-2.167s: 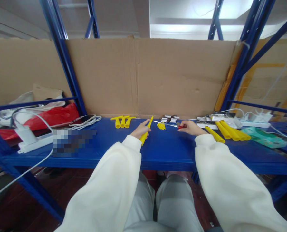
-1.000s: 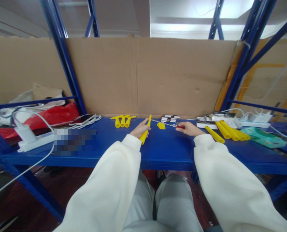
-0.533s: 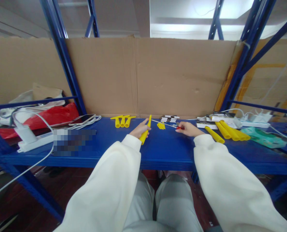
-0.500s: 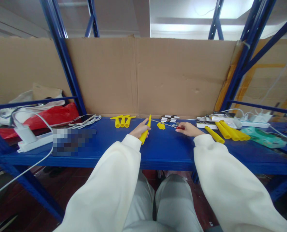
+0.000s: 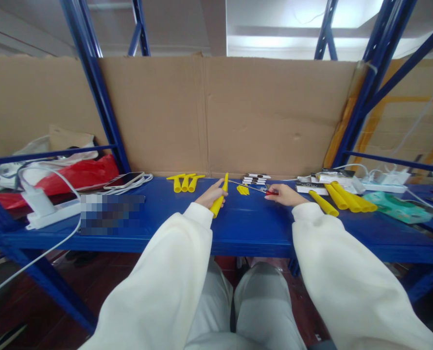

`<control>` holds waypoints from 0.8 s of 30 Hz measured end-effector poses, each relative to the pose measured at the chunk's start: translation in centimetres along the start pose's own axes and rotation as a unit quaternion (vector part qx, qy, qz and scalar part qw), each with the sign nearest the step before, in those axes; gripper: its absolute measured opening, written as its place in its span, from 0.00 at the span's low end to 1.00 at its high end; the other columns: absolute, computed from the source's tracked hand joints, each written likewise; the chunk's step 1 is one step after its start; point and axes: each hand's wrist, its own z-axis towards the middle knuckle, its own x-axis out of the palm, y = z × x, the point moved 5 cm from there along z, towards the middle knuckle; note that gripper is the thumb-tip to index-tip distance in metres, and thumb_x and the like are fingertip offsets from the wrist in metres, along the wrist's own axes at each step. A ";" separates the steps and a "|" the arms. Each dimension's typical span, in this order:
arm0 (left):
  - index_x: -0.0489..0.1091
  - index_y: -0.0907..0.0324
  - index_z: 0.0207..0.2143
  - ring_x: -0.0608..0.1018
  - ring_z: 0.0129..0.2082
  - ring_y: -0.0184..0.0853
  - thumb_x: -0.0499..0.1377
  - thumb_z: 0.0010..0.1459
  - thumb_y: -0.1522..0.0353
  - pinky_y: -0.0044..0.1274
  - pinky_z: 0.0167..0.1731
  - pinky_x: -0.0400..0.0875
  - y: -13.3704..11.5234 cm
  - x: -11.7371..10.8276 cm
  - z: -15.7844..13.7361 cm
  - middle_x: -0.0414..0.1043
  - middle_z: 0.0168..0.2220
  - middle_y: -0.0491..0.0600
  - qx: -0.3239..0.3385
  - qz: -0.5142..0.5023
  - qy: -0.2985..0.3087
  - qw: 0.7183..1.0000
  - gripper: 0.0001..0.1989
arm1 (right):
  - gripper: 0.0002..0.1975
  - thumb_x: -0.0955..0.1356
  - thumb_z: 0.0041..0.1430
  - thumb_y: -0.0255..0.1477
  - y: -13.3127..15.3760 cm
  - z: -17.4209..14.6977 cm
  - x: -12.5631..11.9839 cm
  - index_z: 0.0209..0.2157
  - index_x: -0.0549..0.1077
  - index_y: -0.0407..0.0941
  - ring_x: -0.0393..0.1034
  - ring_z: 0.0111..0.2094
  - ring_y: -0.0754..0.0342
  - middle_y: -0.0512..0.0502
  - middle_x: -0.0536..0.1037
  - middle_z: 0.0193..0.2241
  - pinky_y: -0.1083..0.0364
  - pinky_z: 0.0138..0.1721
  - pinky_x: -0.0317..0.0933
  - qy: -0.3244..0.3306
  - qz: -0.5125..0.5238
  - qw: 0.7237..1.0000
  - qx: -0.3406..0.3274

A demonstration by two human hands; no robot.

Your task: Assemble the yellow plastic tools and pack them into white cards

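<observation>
My left hand (image 5: 209, 195) grips a long yellow tapered tube (image 5: 220, 197), its narrow end pointing up and away. My right hand (image 5: 285, 194) holds a thin metal tool with a red handle (image 5: 270, 192); the tool's shaft reaches left toward the tube's tip. Both hands rest on the blue shelf (image 5: 245, 226). Small yellow pieces (image 5: 243, 189) lie between the hands. Three short yellow tubes (image 5: 185, 182) lie to the left, and several long yellow tubes (image 5: 342, 198) lie right of my right hand.
A stack of small black-and-white items (image 5: 255, 179) sits behind the hands by the cardboard back wall (image 5: 238, 112). A phone (image 5: 124, 181), a white power strip (image 5: 46, 211) and a red bag (image 5: 81, 175) lie left. A teal packet (image 5: 396, 206) and another white power strip (image 5: 386, 183) lie right.
The tool's shaft has swung up toward the tube's tip since 2.2 s ago. Over the last second, both hands have stayed almost still.
</observation>
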 end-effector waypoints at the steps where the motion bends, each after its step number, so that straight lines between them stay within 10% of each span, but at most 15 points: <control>1: 0.46 0.49 0.71 0.67 0.17 0.26 0.52 0.57 0.81 0.18 0.16 0.62 0.0 0.0 0.0 0.67 0.32 0.45 0.001 -0.001 0.001 1.000 0.42 | 0.17 0.70 0.51 0.45 0.1 -0.1 0.0 0.23 0.66 0.47 0.65 0.25 0.53 0.49 0.72 0.20 0.53 0.30 0.59 0.010 -0.002 1.000 -0.002; 24: 0.46 0.50 0.71 0.67 0.16 0.25 0.52 0.58 0.82 0.17 0.15 0.62 -0.1 0.0 -0.1 0.66 0.31 0.44 0.002 -0.014 -0.002 1.000 0.41 | 0.24 0.72 0.45 0.51 -0.8 0.3 0.6 0.27 0.62 0.48 0.65 0.25 0.54 0.52 0.71 0.21 0.54 0.29 0.59 -0.005 0.082 0.997 0.012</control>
